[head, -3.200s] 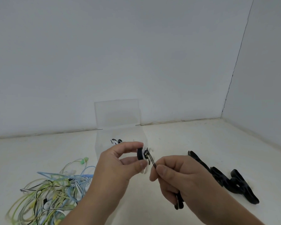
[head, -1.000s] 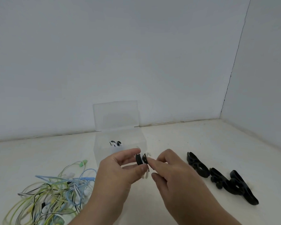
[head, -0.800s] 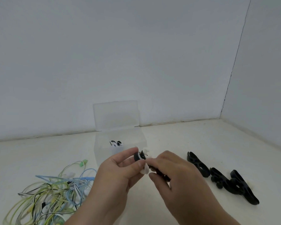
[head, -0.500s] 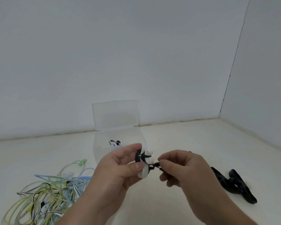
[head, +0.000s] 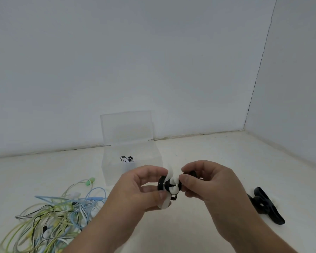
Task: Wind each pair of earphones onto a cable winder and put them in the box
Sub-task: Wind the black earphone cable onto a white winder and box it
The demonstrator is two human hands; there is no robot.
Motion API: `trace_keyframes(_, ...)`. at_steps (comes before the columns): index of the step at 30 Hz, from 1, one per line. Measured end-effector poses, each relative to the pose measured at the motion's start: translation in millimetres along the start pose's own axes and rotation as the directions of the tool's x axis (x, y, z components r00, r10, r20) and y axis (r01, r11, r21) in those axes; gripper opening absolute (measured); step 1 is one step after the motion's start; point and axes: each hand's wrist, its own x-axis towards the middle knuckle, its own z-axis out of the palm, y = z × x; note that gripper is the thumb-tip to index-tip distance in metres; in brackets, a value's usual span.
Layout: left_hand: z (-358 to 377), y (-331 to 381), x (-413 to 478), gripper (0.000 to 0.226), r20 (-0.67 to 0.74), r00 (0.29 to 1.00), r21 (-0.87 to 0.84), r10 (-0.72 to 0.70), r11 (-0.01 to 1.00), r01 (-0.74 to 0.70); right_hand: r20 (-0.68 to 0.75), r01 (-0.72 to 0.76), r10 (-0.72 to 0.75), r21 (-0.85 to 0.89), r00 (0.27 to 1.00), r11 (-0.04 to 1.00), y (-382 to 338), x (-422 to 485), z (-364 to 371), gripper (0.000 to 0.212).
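Both hands meet above the table in front of the clear plastic box point(head: 106, 172). My left hand point(head: 135, 190) pinches a small winder point(head: 169, 185) wound with black cable and white earbuds. My right hand point(head: 206, 181) pinches the same bundle from the right side, thumb and fingers curled at its edge. A short black cable end hangs below the bundle. The box stands open with its lid up, and one wound black-and-white earphone set point(head: 126, 159) lies inside.
A tangled heap of green, blue, white and black earphone cables point(head: 51, 214) lies at the front left. Black cable winders point(head: 266, 205) lie on the table at the right, partly behind my right wrist. Walls close the back and right.
My right hand moved in from the loose cable end to the bundle itself. Both hands dropped slightly and the bundle turned, so its white earbuds now face me.
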Motion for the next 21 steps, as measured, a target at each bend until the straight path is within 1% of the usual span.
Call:
trace_keyframes(5, 2.2, -1.8, 1.2, 0.032, -0.038, 0.997, -0.109, -0.071, 0.992, 0.066, 0.012, 0.04, -0.039, -0.053, 0.999, 0.998, -3.0, -2.0, -0.8, 0.019)
trace_keyframes(8, 1.2, -3.1, 2.2, 0.044, -0.059, 0.993, -0.141, -0.1, 0.986, 0.09, 0.008, 0.081, -0.081, -0.167, 0.997, 0.983, -4.4, -4.4, -0.3, 0.019)
trace_keyframes(11, 2.7, -1.7, 1.4, 0.044, -0.041, 0.991, -0.166, -0.123, 0.979, 0.115, 0.018, 0.151, -0.151, -0.235, 0.988, 0.96, -5.6, -6.5, 1.4, 0.02)
trace_keyframes(13, 4.0, -0.6, 0.8, 0.042, -0.023, 0.99, -0.181, -0.14, 0.974, 0.133, 0.027, 0.216, -0.218, -0.289, 0.976, 0.933, -6.0, -6.7, 2.5, 0.023)
trace_keyframes(16, 4.6, 0.7, -0.4, 0.042, 0.009, 0.986, -0.209, -0.164, 0.964, 0.162, 0.02, 0.272, -0.285, -0.361, 0.958, 0.892, -3.8, -7.4, 2.8, 0.024)
trace_keyframes(18, 3.6, 0.9, -0.3, 0.039, 0.017, 0.984, -0.191, -0.178, 0.965, 0.178, 0.025, 0.329, -0.357, -0.456, 0.934, 0.827, 0.0, -7.9, 2.7, 0.026)
trace_keyframes(21, 0.5, 0.7, 0.1, 0.038, 0.005, 0.982, -0.126, -0.189, 0.974, 0.189, 0.091, 0.444, -0.493, -0.599, 0.865, 0.667, 5.3, -7.4, 3.0, 0.027)
